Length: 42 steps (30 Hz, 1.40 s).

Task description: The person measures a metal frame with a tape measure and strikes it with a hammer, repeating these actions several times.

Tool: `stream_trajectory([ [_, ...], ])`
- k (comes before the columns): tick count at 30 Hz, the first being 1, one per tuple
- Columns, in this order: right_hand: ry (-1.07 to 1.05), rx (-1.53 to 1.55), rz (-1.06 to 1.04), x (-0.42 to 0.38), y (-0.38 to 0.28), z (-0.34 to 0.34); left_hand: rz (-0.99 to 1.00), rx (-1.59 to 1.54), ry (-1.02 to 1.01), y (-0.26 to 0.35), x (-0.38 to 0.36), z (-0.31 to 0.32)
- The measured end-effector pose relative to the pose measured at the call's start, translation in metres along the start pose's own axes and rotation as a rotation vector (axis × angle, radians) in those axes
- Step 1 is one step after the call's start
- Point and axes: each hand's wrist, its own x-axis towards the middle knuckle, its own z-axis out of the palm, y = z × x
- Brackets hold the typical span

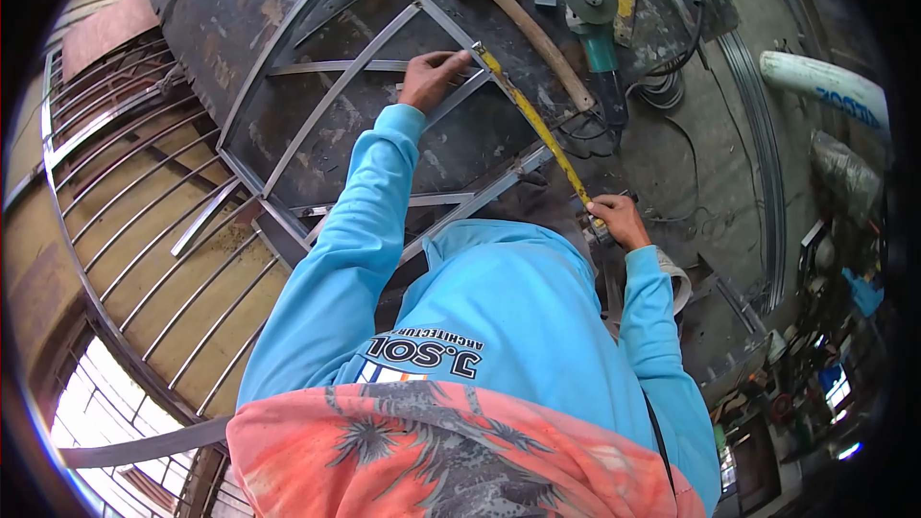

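Note:
A yellow tape measure (532, 120) is stretched slantwise along one side of a welded metal frame (384, 29). My left hand (436, 80) is closed, with its fingertips pinching at the far end of the tape, against the frame's square tube. At the near end, my right hand (619, 221) grips the tape between thumb and fingers; the case is mostly hidden around that hand. Thin square tubes cross inside the frame, and its nearest part runs under my blue sleeve and body.
A claw hammer (532, 34) and an angle grinder (600, 48) lie right of the frame on the dark metal surface. A cable (662, 91) coils beside them. Long metal bars (758, 163) lie farther right. At left stands a curved grille (144, 230).

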Motion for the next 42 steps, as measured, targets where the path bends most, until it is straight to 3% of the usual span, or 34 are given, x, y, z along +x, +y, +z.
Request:
stream_trajectory([
  [2,0.001,-0.013,-0.011,0.01,-0.024,0.005,0.025,0.086,0.025,0.015,-0.006,0.009],
  [5,0.003,-0.072,-0.037,0.02,-0.041,0.014,0.022,-0.238,0.114,0.003,0.007,0.009],
  [11,0.001,-0.038,-0.007,0.013,-0.023,0.01,0.043,-0.379,0.334,0.004,0.026,-0.009],
  [14,-0.013,-0.16,0.026,0.01,-0.004,0.006,0.083,-0.283,0.326,0.007,0.035,-0.015],
  [16,0.015,0.013,0.072,0.007,-0.001,0.007,0.095,-0.272,0.344,0.003,0.043,-0.016],
  [18,0.027,-0.005,0.063,0.01,-0.003,0.01,0.1,-0.387,0.384,0.004,0.046,-0.016],
  [42,-0.03,-0.028,0.045,0.016,-0.007,0.021,0.062,-0.368,0.378,0.008,0.037,-0.019],
])
